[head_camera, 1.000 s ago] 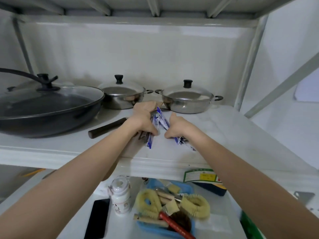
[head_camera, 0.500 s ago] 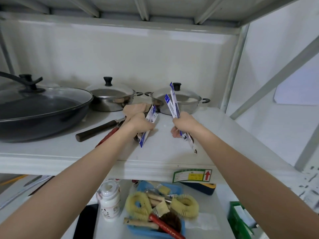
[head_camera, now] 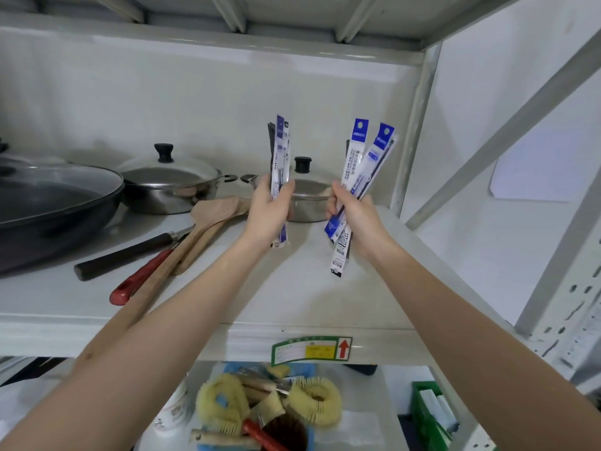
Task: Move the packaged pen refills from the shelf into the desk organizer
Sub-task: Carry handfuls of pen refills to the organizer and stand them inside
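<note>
While both hands hover above the shelf [head_camera: 309, 297], each grip is clamped on upright refill packets: left hand [head_camera: 268, 211], right hand [head_camera: 356, 216]

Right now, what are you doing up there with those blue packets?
A person is taking packaged pen refills off a shelf. The left hand grips one bunch of refill packets, the right hand another bunch, both lifted clear above the shelf in front of the pots. No desk organizer is visible yet.
</note>
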